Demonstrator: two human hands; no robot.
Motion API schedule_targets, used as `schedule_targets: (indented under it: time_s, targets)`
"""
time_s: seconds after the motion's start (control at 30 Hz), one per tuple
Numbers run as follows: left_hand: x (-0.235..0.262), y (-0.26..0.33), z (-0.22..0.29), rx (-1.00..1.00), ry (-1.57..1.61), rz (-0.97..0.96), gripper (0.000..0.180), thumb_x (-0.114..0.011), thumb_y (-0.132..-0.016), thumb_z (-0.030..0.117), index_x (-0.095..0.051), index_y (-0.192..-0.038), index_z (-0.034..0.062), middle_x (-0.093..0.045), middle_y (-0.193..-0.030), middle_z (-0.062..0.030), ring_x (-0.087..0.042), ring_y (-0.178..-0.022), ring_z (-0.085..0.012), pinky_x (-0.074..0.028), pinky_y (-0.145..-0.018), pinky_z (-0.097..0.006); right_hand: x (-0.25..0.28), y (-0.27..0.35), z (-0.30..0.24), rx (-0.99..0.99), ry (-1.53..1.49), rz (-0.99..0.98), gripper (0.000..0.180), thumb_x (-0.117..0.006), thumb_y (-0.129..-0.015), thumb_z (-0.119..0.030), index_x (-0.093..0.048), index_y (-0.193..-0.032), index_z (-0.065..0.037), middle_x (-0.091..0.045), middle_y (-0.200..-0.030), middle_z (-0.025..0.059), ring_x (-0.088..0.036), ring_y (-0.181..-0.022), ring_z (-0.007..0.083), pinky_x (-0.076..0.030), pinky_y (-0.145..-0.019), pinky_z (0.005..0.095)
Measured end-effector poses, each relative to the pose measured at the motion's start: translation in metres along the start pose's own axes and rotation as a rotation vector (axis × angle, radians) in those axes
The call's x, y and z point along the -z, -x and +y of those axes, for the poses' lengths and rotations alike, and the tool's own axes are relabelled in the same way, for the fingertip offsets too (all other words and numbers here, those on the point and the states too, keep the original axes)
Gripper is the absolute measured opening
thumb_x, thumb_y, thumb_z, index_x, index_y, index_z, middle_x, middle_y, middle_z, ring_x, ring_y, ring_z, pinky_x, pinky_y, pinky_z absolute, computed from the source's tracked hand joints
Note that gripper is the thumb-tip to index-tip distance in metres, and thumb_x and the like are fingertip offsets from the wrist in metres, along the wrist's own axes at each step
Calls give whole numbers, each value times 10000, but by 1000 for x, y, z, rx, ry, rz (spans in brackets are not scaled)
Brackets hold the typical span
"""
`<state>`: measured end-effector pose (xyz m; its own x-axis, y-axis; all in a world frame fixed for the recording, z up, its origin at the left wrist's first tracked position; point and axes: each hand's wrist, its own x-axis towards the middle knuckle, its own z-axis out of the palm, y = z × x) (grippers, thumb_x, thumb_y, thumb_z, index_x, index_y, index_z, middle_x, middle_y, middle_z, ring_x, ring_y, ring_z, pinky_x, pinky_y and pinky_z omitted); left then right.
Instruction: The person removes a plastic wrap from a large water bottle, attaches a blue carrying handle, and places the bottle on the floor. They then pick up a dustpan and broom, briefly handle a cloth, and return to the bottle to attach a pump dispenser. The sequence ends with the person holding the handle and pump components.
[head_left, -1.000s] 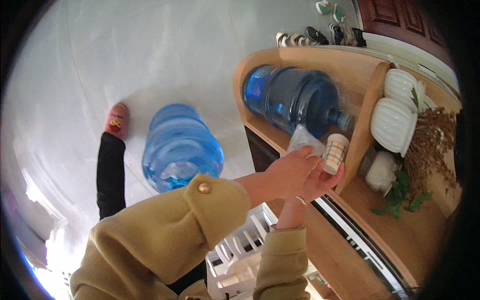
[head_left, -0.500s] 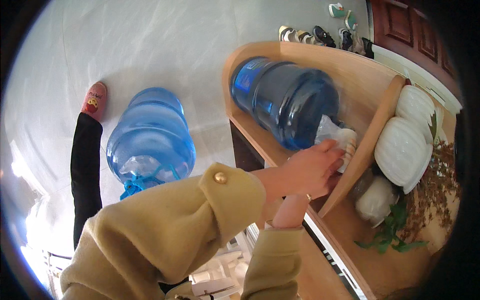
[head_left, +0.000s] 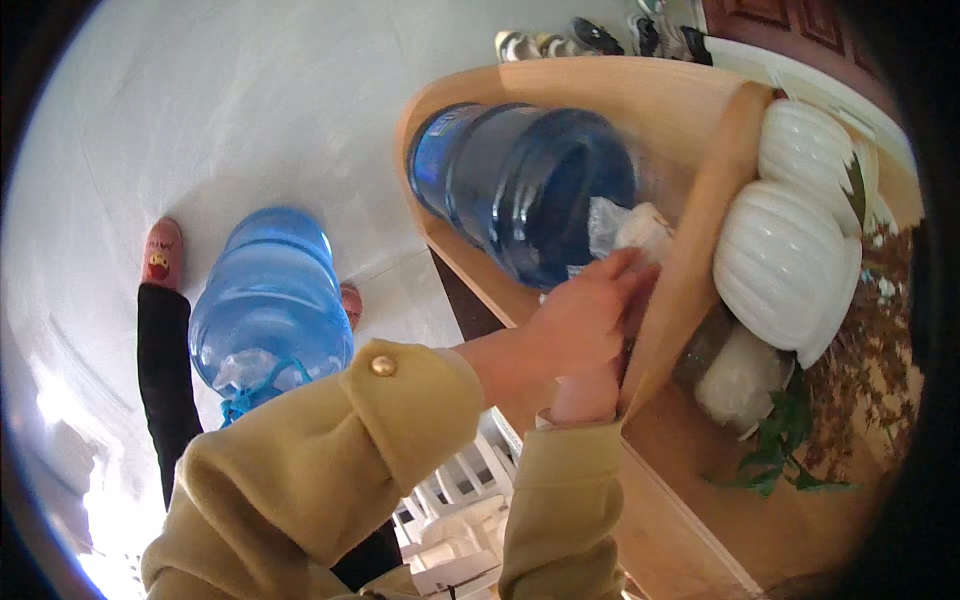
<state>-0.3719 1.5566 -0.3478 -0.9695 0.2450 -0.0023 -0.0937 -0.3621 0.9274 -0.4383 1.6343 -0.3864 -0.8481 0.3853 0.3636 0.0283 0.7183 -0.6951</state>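
Observation:
A pale cream bundle (head_left: 645, 232) in clear plastic lies in the wooden tray-like shelf, between a dark blue water bottle and the wooden divider. My left hand (head_left: 575, 315) reaches across to its near end, with fingers bent against it. Crossing beneath is my right hand (head_left: 588, 392), mostly hidden behind the left hand and the divider; its fingers cannot be made out clearly. The large dark blue water bottle (head_left: 540, 190) lies on its side just beyond the bundle, with crumpled clear plastic (head_left: 605, 222) at its near end.
A light blue water bottle (head_left: 265, 310) stands on the floor at left, a blue cord near its top. A wooden divider (head_left: 690, 240) separates the bundle from white ribbed containers (head_left: 785, 260). Green leaves (head_left: 785, 440) and dried brown sprigs (head_left: 870, 370) lie at right; shoes (head_left: 560, 42) sit behind.
The view has shifted, so the shelf appears farther left and higher. My hands stay at the cream bundle, lower beside the divider. A second pink shoe now shows behind the light blue bottle.

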Motion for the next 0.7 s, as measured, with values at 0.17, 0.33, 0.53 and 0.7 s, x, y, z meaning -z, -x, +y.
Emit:
schedule_targets:
  time_s: [0.17, 0.33, 0.53, 0.7]
  targets:
    - [-8, -10, 0, 17, -6, 28, 589, -493, -707, 7, -441, -1291, 73, -394, -1354, -193, -475, -1149, -394, -448, -918, -419, 3, -11, 2, -36, -17, 3, 452, -598, -887, -149, -421, -1276, -2, -472, -1280, 220, -541, -1063, 264, -464, -896, 357]
    - [0, -12, 0, 29, -35, 66, 523, -471, -733, -1, -463, -1256, 28, -407, -1328, -220, -469, -1146, -413, -438, -926, -432, 9, -19, 10, -57, -21, 4, 442, -601, -887, -158, -435, -1262, 6, -471, -1284, 223, -540, -1070, 266, -457, -906, 361]
    - [87, 45, 37, 79, -201, 135, 491, -419, -780, -58, -469, -1263, 13, -440, -1301, -204, -451, -1190, -376, -374, -1002, -381, 38, -6, 8, -150, 16, 36, 432, -604, -886, -169, -451, -1245, 14, -470, -1288, 226, -538, -1078, 268, -449, -918, 366]
    - [173, 110, 121, 395, 37, 128, 490, -481, -840, -46, -471, -1311, 88, -448, -1320, -79, -413, -1230, -203, -312, -1029, -301, 89, 100, -27, -283, 255, -37, 378, -610, -880, -167, -497, -1184, 27, -489, -1269, 207, -533, -1082, 271, -432, -931, 357]
